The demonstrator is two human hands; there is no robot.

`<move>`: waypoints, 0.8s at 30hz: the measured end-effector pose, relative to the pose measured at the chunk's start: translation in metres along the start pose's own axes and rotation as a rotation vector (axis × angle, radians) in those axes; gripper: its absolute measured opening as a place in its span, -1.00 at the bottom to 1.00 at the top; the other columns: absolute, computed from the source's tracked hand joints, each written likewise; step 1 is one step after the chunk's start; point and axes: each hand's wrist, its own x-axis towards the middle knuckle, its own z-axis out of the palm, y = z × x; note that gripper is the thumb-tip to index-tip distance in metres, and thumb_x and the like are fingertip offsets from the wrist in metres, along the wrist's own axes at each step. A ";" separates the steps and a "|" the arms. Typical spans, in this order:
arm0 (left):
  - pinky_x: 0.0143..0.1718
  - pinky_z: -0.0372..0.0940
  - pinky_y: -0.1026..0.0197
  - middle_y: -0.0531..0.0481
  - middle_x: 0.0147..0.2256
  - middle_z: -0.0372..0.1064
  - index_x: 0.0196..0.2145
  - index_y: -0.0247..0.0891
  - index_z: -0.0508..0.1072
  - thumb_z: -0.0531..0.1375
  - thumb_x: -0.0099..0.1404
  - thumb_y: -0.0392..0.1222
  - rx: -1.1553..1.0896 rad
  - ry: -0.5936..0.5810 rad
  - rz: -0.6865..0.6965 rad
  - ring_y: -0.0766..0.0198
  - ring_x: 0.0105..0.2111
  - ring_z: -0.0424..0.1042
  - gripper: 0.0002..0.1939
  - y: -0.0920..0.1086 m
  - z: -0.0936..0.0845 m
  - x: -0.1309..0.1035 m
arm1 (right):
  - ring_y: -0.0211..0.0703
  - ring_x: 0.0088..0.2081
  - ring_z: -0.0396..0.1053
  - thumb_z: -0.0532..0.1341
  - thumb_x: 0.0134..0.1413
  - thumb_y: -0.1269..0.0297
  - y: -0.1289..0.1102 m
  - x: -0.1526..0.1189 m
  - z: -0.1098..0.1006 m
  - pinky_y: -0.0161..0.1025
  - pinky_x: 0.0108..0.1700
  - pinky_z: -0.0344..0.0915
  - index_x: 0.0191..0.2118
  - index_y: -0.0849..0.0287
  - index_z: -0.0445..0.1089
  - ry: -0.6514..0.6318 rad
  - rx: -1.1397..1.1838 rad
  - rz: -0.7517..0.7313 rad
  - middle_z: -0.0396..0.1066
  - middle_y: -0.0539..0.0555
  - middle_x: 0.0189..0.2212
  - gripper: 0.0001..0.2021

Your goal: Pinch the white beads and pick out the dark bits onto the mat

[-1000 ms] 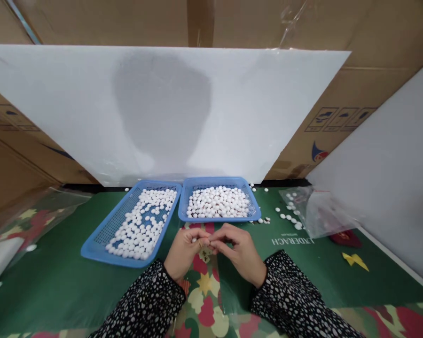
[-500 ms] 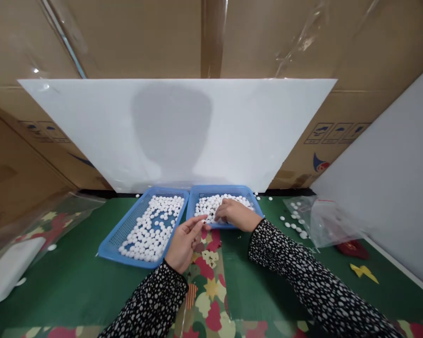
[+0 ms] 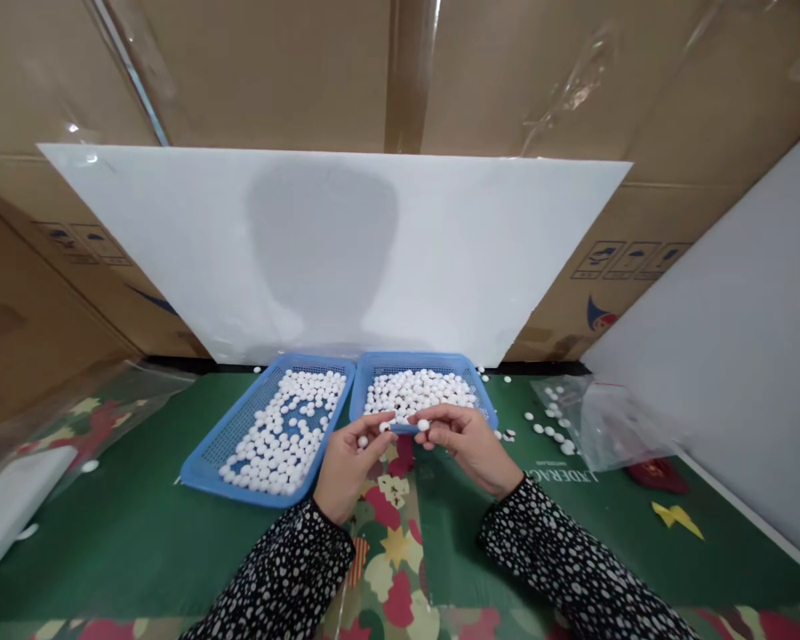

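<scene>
The fingers of the left hand [image 3: 350, 462] are pinched narrow on a white piece [image 3: 384, 428] at their tips, with a second white piece [image 3: 364, 441] showing in the bend of that hand. The fingers of the right hand [image 3: 467, 444] are also drawn close together, on another white piece [image 3: 423, 426] that juts toward the left hand. The relation that matters is between these two fingertip pieces: they sit nearly level, face to face across a small gap, the right one directly to the right of the left one. Each is nearest the hand that grips it. Their outlines look round, so no long axis stands out; at this size I can't tell whether either has a flat side or a split edge.

Just beyond the fingertips is the near rim of the right basket [image 3: 413, 358], full of similar pieces. The left basket [image 3: 204, 464] slants away beside the left hand, its pieces more spread out. Both rest on the green worktop [image 3: 120, 533].
</scene>
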 end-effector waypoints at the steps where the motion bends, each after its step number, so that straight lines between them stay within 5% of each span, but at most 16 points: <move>1: -0.54 0.27 0.30 -0.01 -0.52 0.40 -0.07 -0.35 0.57 0.33 0.13 0.02 0.016 -0.010 0.002 0.28 -0.53 0.36 -0.52 0.001 0.000 -0.001 | -0.18 -0.34 0.51 0.43 -0.07 0.23 0.000 -0.002 0.002 -0.27 -0.26 0.45 -0.21 0.17 0.55 0.006 0.025 0.005 0.56 0.08 -0.35 -0.74; 24: -0.46 0.29 0.27 -0.08 -0.44 0.49 -0.05 -0.33 0.56 0.30 0.16 -0.01 0.079 -0.082 0.007 0.22 -0.46 0.40 -0.55 -0.002 0.000 -0.003 | -0.25 -0.46 0.47 0.41 -0.01 0.19 0.000 -0.011 0.002 -0.30 -0.34 0.43 -0.32 0.19 0.52 0.080 0.020 -0.035 0.54 0.06 -0.43 -0.81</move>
